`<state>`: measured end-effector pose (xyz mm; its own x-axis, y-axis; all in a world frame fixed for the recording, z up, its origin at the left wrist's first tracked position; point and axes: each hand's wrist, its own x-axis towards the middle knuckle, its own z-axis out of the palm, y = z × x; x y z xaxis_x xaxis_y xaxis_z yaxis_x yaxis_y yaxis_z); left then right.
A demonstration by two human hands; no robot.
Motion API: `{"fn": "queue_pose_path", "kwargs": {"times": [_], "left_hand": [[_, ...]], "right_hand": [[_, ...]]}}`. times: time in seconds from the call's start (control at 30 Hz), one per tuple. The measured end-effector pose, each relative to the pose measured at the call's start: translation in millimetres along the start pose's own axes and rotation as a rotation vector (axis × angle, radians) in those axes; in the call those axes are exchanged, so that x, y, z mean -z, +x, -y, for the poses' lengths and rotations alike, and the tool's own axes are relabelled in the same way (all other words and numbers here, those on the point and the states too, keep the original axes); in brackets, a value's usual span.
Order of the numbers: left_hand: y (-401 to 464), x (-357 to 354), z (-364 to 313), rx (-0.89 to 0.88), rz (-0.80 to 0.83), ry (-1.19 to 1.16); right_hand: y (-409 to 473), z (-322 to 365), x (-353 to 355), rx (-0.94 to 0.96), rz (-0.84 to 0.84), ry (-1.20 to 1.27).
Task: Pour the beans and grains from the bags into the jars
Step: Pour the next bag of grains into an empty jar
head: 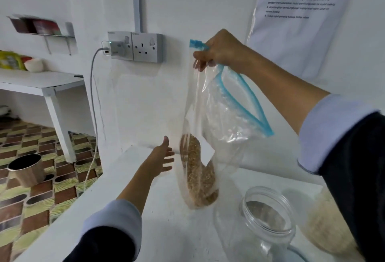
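My right hand (218, 51) pinches the top corner of a clear zip bag (210, 120) with a blue seal, holding it up above the white table (166, 209). The bag's mouth hangs open and brown grains (195, 174) sit in its bottom. My left hand (162, 157) reaches toward the lower part of the bag with fingers spread, just left of it and not touching. A clear plastic jar (268, 218) without a lid stands below and right of the bag, some brown grain inside. Another container of pale grain (325, 220) shows at the right, partly hidden by my right sleeve.
The table stands against a white wall with a double socket (135, 47) and a plugged charger whose cable hangs down at the left. A printed sheet (300, 1) hangs on the wall. A metal bin (27, 168) stands on the patterned floor, beside a white shelf (41, 82).
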<state>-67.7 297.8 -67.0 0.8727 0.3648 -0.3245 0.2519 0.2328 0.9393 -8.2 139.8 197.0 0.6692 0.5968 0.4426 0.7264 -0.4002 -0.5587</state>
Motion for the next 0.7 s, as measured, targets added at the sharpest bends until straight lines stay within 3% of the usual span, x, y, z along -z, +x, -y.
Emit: {"fn": "queue_pose_path", "kwargs": {"times": [0.07,0.2,0.37,0.5,0.6,0.7], "left_hand": [[4,3,2,0.014,0.078,-0.177],[6,10,5,0.085,0.051,-0.44],[3,13,2,0.169,0.005,-0.422],[-4,12,-17,0.095,0.056,-0.645],[0,18,-14,0.06,0.007,-0.508],[9,24,-11,-0.036,0.05,-0.719]], "right_hand": [[-6,4,8,0.059,0.069,-0.02],[-9,-2,6,0.084,0.069,-0.045],[-3,-3,-8,0.077,0.049,-0.043],[-2,-3,-5,0.044,-0.02,0.034],[-5,-7,4,0.03,-0.049,0.079],[-8,-9,6,0.013,-0.055,0.068]]}}
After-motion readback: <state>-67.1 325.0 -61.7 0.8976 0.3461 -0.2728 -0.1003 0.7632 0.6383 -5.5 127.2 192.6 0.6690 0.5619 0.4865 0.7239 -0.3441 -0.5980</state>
